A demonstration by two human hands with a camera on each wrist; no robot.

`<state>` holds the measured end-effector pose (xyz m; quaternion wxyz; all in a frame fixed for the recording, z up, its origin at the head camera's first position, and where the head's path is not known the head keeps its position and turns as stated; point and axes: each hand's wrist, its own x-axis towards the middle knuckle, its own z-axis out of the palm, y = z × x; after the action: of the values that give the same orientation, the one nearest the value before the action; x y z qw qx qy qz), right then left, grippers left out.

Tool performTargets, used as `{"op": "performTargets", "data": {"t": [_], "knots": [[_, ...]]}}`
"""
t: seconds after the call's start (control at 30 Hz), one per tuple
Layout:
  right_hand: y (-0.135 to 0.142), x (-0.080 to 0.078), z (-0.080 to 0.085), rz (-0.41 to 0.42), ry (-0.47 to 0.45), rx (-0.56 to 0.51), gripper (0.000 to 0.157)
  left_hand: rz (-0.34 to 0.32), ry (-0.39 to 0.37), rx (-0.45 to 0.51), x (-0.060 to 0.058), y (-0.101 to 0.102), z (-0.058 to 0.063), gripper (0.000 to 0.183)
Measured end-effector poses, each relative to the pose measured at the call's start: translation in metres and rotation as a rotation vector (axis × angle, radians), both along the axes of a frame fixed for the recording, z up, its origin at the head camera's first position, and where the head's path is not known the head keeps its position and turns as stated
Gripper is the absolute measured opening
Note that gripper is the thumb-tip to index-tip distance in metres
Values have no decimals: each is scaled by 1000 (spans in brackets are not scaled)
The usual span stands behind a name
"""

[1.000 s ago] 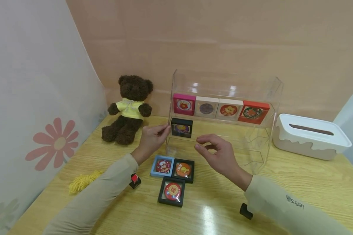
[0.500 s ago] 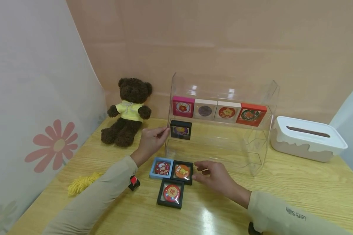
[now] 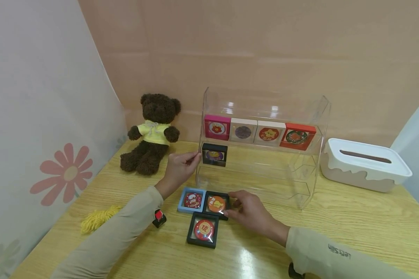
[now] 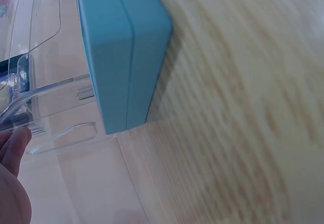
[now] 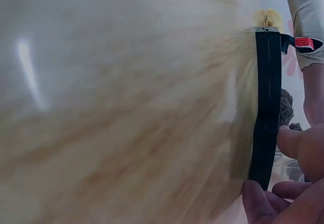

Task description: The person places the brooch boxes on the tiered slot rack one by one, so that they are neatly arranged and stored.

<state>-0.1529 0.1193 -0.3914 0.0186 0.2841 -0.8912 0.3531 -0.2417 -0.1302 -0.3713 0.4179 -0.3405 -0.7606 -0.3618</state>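
Observation:
At the left side of a clear acrylic display rack, my left hand pinches the upright edge between thumb and fingers. My right hand grips the right side of a black badge frame, which lies on the table with an orange thumbs-up badge inside. In the right wrist view, thumb and fingertips meet the dark rim of that frame. A light blue badge frame sits against its left side and looms large in the left wrist view. Just in front lies another black frame with a red badge.
On the rack's upper tier stand pink, white and red badge frames; one black frame is lower left. A teddy bear sits left, yellow yarn lies front left, and a tissue box stands right.
My right hand has come down and toward me from before the rack to the black frame with the orange badge, closing on its side. The left hand stays at the rack's edge.

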Motion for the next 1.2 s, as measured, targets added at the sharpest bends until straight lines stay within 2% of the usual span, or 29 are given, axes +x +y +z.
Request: {"op": "performTargets", "data": {"t": [0.4, 0.6, 1.03, 1.2], "knots": [[6, 5, 3, 20, -78, -28, 55, -22, -14, 9, 1, 1, -1, 11], [9, 3, 3, 60, -122, -56, 60, -10, -24, 14, 3, 1, 0, 11], [8, 2, -1, 20, -84, -61, 73, -10, -17, 1, 3, 1, 0, 10], [6, 5, -3, 14, -57, -82, 72, -5, -5, -2, 3, 1, 0, 10]]}}
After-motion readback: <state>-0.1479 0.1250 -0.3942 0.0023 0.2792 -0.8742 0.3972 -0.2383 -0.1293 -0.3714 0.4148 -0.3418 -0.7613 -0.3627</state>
